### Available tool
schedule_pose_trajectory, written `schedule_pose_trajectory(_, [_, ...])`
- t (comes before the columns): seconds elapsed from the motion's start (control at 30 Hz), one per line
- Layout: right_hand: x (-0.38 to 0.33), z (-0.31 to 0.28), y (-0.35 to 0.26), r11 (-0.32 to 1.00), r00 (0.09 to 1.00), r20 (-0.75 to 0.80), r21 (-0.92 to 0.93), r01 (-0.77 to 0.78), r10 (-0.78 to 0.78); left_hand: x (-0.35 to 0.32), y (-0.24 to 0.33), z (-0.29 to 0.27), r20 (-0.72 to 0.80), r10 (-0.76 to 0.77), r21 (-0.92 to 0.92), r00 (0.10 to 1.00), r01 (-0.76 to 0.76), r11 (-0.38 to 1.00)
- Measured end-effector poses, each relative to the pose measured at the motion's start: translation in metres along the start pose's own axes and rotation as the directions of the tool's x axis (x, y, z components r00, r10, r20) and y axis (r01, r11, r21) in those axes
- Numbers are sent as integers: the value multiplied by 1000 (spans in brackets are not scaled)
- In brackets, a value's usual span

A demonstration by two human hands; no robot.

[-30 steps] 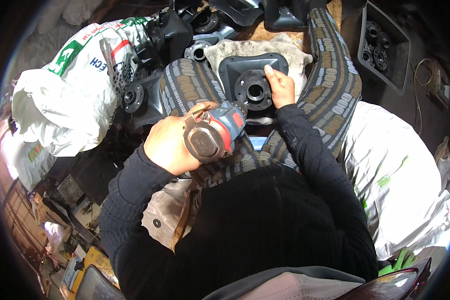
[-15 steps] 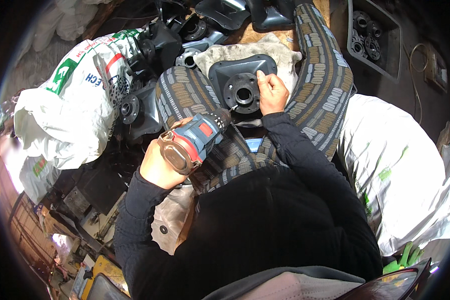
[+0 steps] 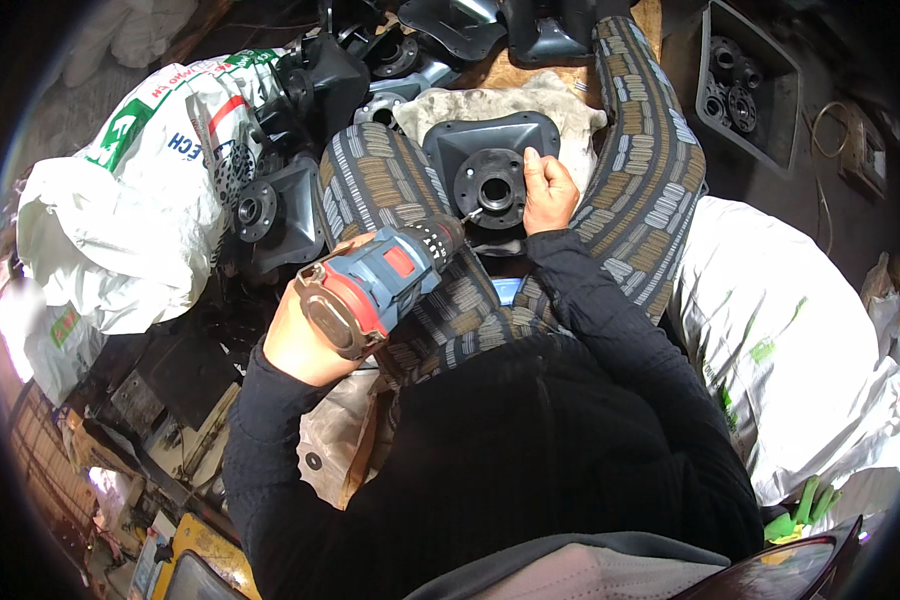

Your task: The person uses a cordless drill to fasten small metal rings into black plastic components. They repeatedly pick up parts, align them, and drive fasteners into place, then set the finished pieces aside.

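My left hand (image 3: 292, 338) is closed round the grip of a blue, black and red cordless drill (image 3: 398, 264). From its chuck a thin bit (image 3: 472, 215) points at the lower left rim of a round black flange (image 3: 472, 184). Whether the bit's tip sits in a hole there I cannot tell. The flange stands up from a dark square metal housing (image 3: 452, 140), resting on a pale cloth between my thighs. My right hand (image 3: 552, 194) grips the flange's right edge, thumb pointing up and the other fingers curled, partly hidden.
Similar housings (image 3: 260, 212) lie at the left and across the far side. At the far right a grey bin (image 3: 792, 110) holds several round flanges. White plastic sacks (image 3: 100, 255) flank me, with another white sack (image 3: 770, 320) on the right. Green gloves (image 3: 805, 508) lie at the lower right.
The drill's body and my left hand have shifted slightly left and look larger. The bit stays at the flange's lower left. My right hand keeps its hold; the whole view has shifted a little.
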State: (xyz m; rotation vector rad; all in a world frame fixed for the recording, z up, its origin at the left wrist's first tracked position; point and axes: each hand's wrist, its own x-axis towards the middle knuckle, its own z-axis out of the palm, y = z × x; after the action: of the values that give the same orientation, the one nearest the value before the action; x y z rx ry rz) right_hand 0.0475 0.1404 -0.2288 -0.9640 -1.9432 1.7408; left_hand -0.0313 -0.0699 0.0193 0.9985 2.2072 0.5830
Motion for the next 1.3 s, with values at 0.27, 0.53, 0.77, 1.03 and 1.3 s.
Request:
schedule_pose_trajectory(0.27, [0,0,0,1000,1000,-7,29,-4,5,-2,9,-1,-76,-136,-74,988,131,989])
schedule_pose_trajectory(0.53, [-1,2,3,977,995,20,189,-99,97,26,14,8,-128,-85,-129,988,68,989])
schedule_pose_trajectory(0.77, [0,-2,-2,984,993,66,146,-104,96,51,18,2,-11,-25,-11,1000,25,1000])
schedule_pose_trajectory(1.03, [3,-5,-16,988,990,94,105,-115,105,90,37,-5,151,-178,97,972,164,982])
schedule_pose_trajectory(1.3, [9,-9,-25,993,990,112,70,-97,89,125,58,-8,286,-193,192,938,142,971])
